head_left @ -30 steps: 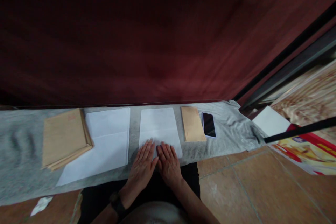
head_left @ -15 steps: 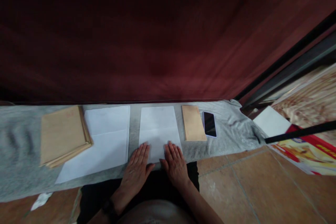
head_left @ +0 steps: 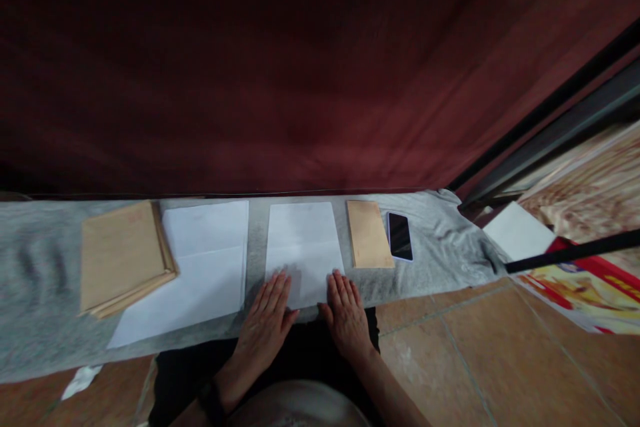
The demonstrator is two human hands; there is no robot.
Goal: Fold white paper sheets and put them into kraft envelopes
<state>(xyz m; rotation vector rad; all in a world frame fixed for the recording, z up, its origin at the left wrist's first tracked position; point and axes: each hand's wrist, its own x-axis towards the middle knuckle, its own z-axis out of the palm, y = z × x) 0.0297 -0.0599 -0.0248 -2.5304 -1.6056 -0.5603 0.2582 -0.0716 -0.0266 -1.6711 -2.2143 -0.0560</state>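
1. While the left hand (head_left: 264, 323) and right hand (head_left: 347, 317) rest on its near corners, the sheet (head_left: 303, 233) probably smooths best under light, even pressure, worked outward without dragging.
2. Each grip is fully open, fingers extended flat, nothing held.
3. At the lower centre of the frame, the sheet lies flat on the cloth (head_left: 435, 233): white, apparently blank, faintly creased across the middle, its near corners partly covered by fingers.

Dark-screened phone (head_left: 400, 237) on grey cloth (head_left: 440, 240)
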